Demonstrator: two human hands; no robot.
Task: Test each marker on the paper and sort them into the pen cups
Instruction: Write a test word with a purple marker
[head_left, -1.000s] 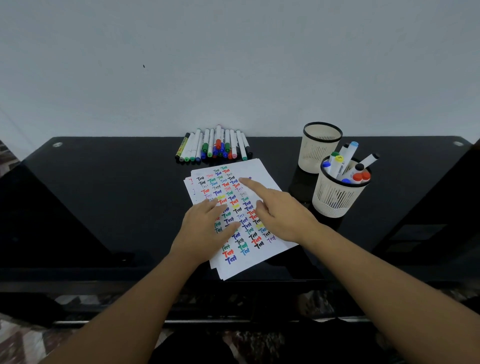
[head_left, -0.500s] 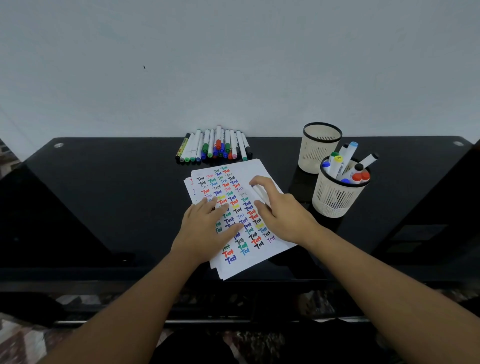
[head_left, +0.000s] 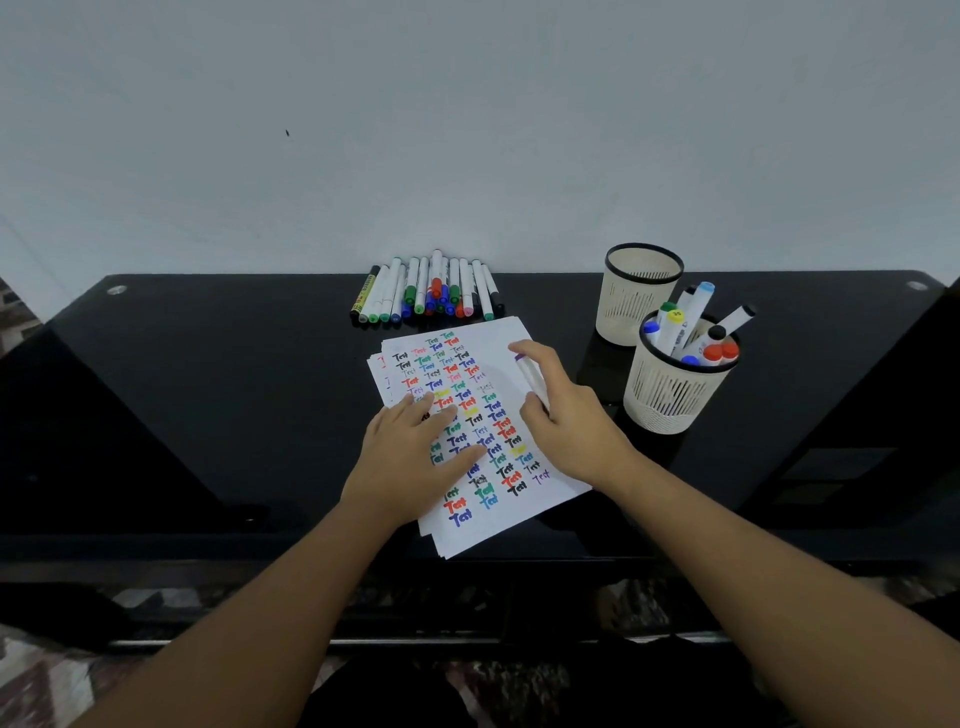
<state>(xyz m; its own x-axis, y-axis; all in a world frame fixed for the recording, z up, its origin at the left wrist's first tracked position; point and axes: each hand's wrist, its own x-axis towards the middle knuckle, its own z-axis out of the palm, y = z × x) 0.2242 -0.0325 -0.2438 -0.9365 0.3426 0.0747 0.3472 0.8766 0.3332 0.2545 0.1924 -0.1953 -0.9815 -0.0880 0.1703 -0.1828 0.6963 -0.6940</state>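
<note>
The table (head_left: 218, 395) has a glossy black top, smooth like glass or lacquer, and it mirrors the pen cups. The paper (head_left: 496, 358) is a matt white stack of sheets covered in coloured ink. The near pen cup (head_left: 670, 395) and the far pen cup (head_left: 636, 304) look like cream plastic with slotted mesh walls and smooth black rims. The markers in the far pile (head_left: 431, 293) have smooth white plastic barrels with coloured caps, one barrel black and yellow. The marker (head_left: 531, 376) under the right hand (head_left: 566, 415) is white plastic with a purple end. The wall (head_left: 467, 130) behind is matt, pale and plain
</note>
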